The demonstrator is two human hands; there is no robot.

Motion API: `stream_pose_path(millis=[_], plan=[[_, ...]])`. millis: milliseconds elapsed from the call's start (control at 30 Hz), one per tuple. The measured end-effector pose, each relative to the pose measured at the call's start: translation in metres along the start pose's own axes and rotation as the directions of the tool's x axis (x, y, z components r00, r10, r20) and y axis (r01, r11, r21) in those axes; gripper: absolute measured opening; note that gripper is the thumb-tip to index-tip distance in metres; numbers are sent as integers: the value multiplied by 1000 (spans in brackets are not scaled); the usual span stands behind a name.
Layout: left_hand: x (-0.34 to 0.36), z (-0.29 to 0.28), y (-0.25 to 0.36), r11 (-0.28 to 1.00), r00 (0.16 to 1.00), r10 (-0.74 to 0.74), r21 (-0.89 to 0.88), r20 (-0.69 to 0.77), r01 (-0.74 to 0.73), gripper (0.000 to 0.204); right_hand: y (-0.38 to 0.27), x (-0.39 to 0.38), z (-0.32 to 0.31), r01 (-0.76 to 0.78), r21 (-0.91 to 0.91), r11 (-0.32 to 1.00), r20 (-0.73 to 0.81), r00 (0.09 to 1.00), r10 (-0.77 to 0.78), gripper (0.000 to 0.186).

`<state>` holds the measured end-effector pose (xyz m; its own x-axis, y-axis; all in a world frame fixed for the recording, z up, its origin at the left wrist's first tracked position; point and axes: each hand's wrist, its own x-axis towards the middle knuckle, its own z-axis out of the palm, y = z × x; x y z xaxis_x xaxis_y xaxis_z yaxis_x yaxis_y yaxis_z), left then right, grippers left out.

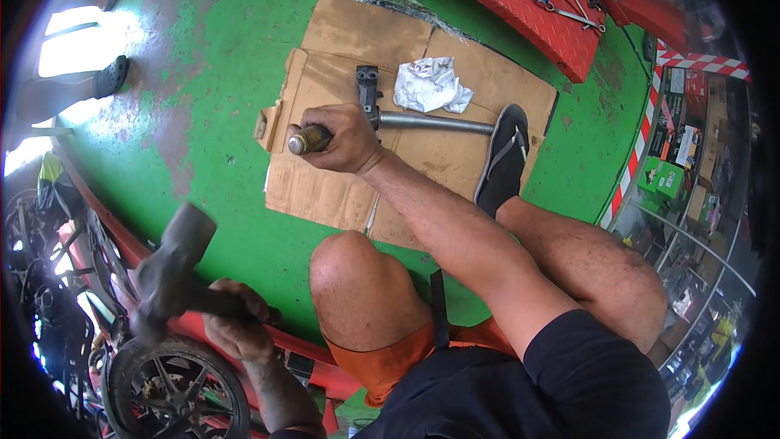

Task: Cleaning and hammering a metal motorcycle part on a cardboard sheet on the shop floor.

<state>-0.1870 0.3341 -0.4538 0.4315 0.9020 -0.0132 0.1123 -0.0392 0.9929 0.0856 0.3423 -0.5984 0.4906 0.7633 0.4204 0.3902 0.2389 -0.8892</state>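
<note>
My left hand (238,332) is closed round the handle of a club hammer (185,242), raised at the lower left, its heavy head slightly blurred. Over the cardboard, my right hand (345,140) grips a thick metal rod (307,141) with a worn, brass-coloured end pointing up. Below that hand lies a black metal clamp piece (367,81) joined to a steel tube (439,121). The rod's lower end is hidden by my fist, so I cannot tell whether it touches the clamp. My foot in a black flip-flop (505,154) rests at the tube's far end.
Flattened cardboard (325,187) covers part of the green floor (236,154). A crumpled white cloth or paper (429,85) lies beside the tube. Wrenches and rings sit on a red metal ramp (520,12). A wheel (180,394) stands lower left; a glass display case (674,219) is right.
</note>
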Motion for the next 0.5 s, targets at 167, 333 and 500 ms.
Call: stream_pose_path(millis=[167,333,500], plan=[[25,28,8,978,983,-147,165,106,128,63,-6,3,-3,-20,52,998,-29,999,21,27],[38,39,8,868,912,-316,468,264,165,56,-4,9,-9,-71,88,994,-38,997,74,27],[39,38,1,936,969,-167,339,181,98,53,-2,0,-2,-42,7,999,-13,999,43,24]])
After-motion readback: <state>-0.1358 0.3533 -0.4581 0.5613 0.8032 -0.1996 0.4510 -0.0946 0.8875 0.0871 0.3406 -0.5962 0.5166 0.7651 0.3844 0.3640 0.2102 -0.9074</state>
